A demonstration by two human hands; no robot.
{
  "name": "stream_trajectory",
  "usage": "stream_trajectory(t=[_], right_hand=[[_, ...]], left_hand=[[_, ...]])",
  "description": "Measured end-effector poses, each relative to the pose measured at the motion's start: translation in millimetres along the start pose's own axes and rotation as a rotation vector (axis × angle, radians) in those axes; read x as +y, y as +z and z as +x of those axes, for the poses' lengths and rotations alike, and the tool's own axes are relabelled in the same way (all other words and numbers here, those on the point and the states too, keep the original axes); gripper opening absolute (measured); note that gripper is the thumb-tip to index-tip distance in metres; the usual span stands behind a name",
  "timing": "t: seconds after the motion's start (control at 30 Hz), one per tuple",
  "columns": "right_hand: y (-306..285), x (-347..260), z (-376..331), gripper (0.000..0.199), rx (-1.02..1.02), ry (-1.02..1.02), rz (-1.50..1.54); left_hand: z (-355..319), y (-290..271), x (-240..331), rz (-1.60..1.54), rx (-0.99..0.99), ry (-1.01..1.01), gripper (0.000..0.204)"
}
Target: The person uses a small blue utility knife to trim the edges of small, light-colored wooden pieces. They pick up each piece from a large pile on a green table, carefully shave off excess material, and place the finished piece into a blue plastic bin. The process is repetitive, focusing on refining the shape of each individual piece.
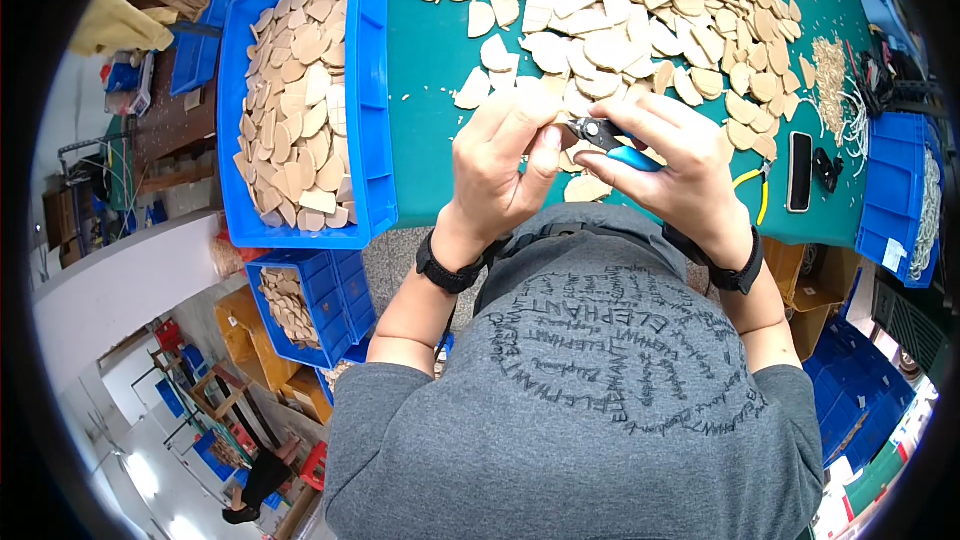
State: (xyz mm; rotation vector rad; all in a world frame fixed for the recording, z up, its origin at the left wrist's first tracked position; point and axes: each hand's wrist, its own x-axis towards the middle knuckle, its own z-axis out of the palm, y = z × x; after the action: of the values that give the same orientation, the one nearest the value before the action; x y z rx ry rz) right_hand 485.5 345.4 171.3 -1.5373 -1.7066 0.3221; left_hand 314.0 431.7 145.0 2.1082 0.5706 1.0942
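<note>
Teal-green bench (430, 90), pale tan wooden pieces (620, 10), bright blue bins (368, 90), blue-handled cutters (622, 148), yellow-handled pliers (757, 185), black wristbands (445, 270), grey shirt (580, 420) with dark circular lettering

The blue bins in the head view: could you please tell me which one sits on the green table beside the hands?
The large blue bin of wooden pieces, left of the left hand; the smaller blue bin sits lower, below the green table.

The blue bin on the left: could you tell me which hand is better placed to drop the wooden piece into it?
Probably the left hand: it pinches the wooden piece and is nearer the blue bin; the right hand holds the cutters.
</note>
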Motion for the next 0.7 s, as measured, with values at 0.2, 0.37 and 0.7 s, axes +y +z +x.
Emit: stream_trajectory(t=[0.2, 0.37, 0.7], right_hand=[[5.5, 6.2, -3.4, 0.035, -0.006, 0.058, 0.105], [-1.3, 17.2, -15.7, 0.036, 0.087, 0.281, 0.14], [-5.4, 42.7, -45.6, 0.034, 0.063, 0.429, 0.145]], left_hand=[[-11.0, -0.2, -11.7, -0.223, -0.048, -0.233, 0.01], [-8.2, -30.9, -31.9, -0.326, 0.072, -0.507, 0.014], [61.1, -227.0, -158.0, 1.039, 0.723, -0.427, 0.043]])
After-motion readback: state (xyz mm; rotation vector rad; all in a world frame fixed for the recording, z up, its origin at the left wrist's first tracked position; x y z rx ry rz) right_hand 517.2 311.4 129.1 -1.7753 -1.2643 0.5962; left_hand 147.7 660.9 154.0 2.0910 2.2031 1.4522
